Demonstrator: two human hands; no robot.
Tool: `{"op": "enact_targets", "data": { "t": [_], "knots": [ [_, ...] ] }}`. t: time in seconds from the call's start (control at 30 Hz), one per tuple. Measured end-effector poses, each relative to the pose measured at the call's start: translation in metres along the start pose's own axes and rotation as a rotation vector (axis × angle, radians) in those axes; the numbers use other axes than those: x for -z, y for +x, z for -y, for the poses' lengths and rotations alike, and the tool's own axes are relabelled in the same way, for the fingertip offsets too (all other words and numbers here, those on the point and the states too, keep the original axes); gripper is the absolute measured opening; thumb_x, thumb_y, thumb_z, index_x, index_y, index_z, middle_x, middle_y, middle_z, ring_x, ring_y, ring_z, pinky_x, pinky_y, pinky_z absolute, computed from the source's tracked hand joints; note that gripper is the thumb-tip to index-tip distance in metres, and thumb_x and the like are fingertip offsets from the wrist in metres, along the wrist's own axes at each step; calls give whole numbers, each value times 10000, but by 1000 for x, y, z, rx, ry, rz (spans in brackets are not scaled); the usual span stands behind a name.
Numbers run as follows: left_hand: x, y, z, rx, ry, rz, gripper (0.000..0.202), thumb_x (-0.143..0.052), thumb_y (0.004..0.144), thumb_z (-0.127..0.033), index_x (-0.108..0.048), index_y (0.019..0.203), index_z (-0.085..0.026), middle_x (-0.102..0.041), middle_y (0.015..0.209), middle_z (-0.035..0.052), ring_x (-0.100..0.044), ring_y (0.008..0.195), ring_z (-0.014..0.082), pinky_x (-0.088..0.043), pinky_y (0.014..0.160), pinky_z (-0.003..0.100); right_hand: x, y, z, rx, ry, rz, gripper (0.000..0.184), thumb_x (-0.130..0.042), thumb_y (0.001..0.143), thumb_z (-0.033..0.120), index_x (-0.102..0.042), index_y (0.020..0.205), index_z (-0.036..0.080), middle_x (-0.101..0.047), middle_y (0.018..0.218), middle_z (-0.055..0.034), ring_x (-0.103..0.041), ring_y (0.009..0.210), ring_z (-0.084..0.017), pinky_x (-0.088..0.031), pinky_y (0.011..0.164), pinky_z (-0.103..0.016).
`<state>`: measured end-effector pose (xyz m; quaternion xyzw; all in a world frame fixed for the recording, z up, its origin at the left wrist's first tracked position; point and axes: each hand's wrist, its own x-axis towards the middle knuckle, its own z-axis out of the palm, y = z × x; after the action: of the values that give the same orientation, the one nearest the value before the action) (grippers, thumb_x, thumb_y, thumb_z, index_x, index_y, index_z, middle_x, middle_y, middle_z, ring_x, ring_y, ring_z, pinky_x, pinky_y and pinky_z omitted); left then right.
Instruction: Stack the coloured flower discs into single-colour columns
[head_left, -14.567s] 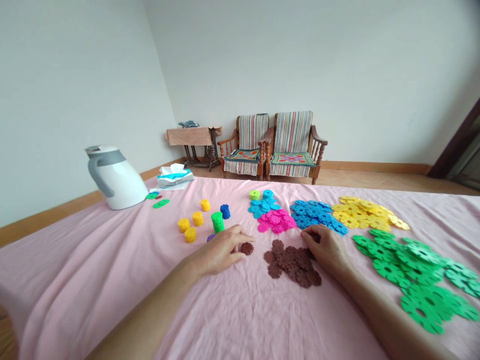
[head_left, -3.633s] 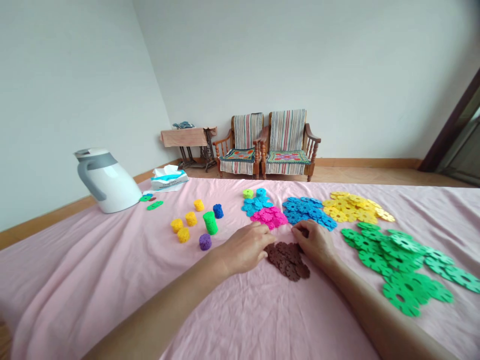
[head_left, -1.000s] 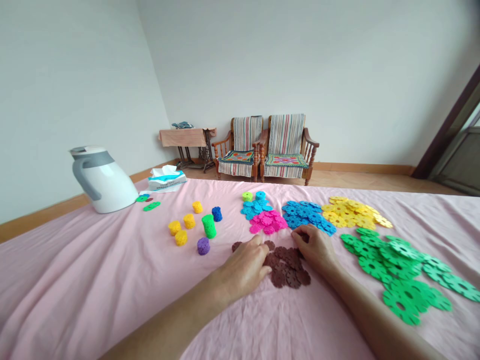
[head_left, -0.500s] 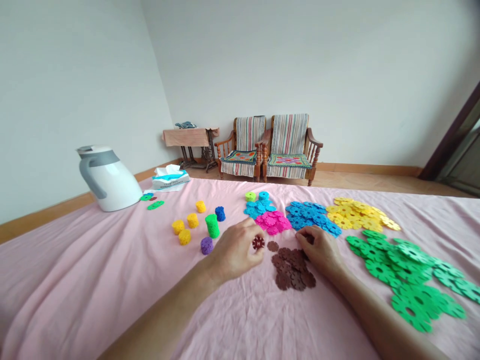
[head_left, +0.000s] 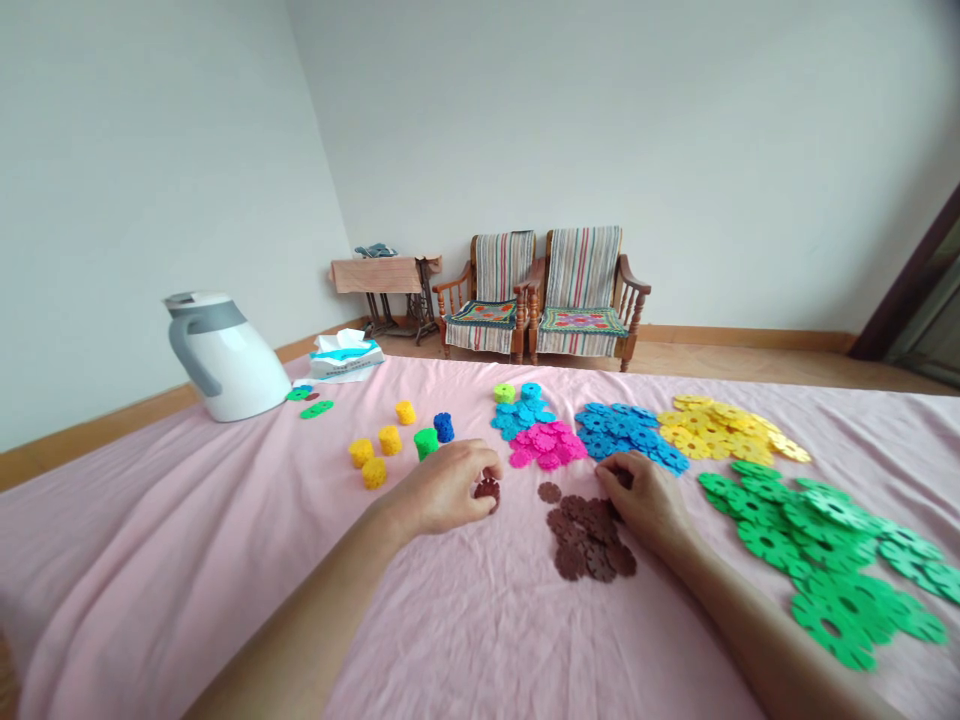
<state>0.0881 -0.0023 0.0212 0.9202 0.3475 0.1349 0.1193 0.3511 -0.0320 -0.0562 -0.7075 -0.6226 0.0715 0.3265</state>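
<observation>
My left hand (head_left: 448, 488) is curled around brown notched discs (head_left: 487, 493), pinched between thumb and fingers just over the pink cloth. It appears to be a short stack, but the fingers cover part of it. My right hand (head_left: 646, 497) rests with thumb and fingertips together beside the pile of brown discs (head_left: 589, 540); whether anything is between them is hidden. One loose brown disc (head_left: 550, 492) lies flat above that pile. Behind my left hand stand a green stack (head_left: 426, 442) and a dark blue stack (head_left: 444, 428).
Yellow stacks (head_left: 389, 440) stand at the left. Pink discs (head_left: 547, 445), blue discs (head_left: 626, 432), yellow discs (head_left: 724, 428) and green discs (head_left: 814, 530) lie in heaps. A white jug (head_left: 240, 365) and a tissue box (head_left: 346, 356) stand at the far left of the pink cloth (head_left: 480, 630).
My left hand has moved left and slightly lower with the brown discs, now covering the purple stack. My right hand stays beside the brown pile. The view has shifted slightly.
</observation>
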Motion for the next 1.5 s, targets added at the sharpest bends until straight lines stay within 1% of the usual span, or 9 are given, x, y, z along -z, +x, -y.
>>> {"op": "enact_targets", "data": {
  "t": [0.37,0.5,0.6,0.7,0.9,1.13,1.3,1.4,1.5],
  "knots": [
    [-3,0,5,5,22,14,168,-628,666,-94,-639,817,-166,-621,820,18,-576,768,175,-412,661,258,0,1,-1,30,-4,-13,255,-448,793,297,-679,729,209,-665,737,-31,-586,657,-162,-364,580,-260],
    [-5,3,0,-16,6,-51,244,-654,691,-108,-634,926,-171,-629,964,43,-568,919,200,-428,792,287,-1,1,-2,49,7,-39,248,-452,781,286,-678,717,204,-670,725,-28,-582,644,-155,-354,564,-253],
    [-16,8,-14,-99,-30,-125,196,-591,794,-118,-628,977,-178,-633,1017,52,-553,990,201,-417,879,305,-2,1,-3,48,6,-40,248,-454,778,287,-679,714,204,-667,718,-25,-581,641,-154,-353,564,-252],
    [-35,13,-32,-232,10,-43,236,-468,860,-73,-615,1008,-184,-648,1007,53,-558,994,203,-411,906,324,-2,1,-2,33,5,-27,258,-450,789,304,-678,722,204,-659,722,-27,-582,645,-159,-359,573,-257],
    [-59,21,-50,-177,227,-14,257,-368,900,-58,-594,967,-159,-623,1009,70,-545,980,217,-419,873,328,-3,1,-2,43,29,-15,258,-441,802,304,-667,729,202,-658,743,-34,-590,678,-166,-379,606,-265],
    [-53,20,-44,-161,119,19,243,-433,806,-21,-611,841,-182,-618,913,56,-551,938,220,-430,844,318,-2,0,-2,44,34,-16,255,-436,805,301,-653,710,206,-663,744,-37,-597,683,-174,-394,610,-269],
    [-46,11,-40,-131,2,36,230,-513,767,-39,-611,896,-203,-602,944,44,-547,948,207,-438,822,289,-2,0,-1,53,37,-34,250,-442,799,293,-657,696,216,-670,726,-31,-605,671,-176,-395,593,-264],
    [-47,7,-40,-66,64,11,151,-509,807,-71,-587,850,-193,-582,950,50,-526,964,213,-436,814,294,-2,0,-1,49,33,-50,238,-451,794,285,-660,699,223,-671,735,-30,-610,672,-173,-395,590,-260],
    [-49,3,-44,-43,168,42,192,-446,811,-32,-571,833,-176,-575,929,62,-527,929,221,-435,779,316,-2,0,-1,53,21,-48,239,-449,797,281,-660,699,225,-669,732,-30,-610,669,-172,-395,594,-259]
  ]
}}
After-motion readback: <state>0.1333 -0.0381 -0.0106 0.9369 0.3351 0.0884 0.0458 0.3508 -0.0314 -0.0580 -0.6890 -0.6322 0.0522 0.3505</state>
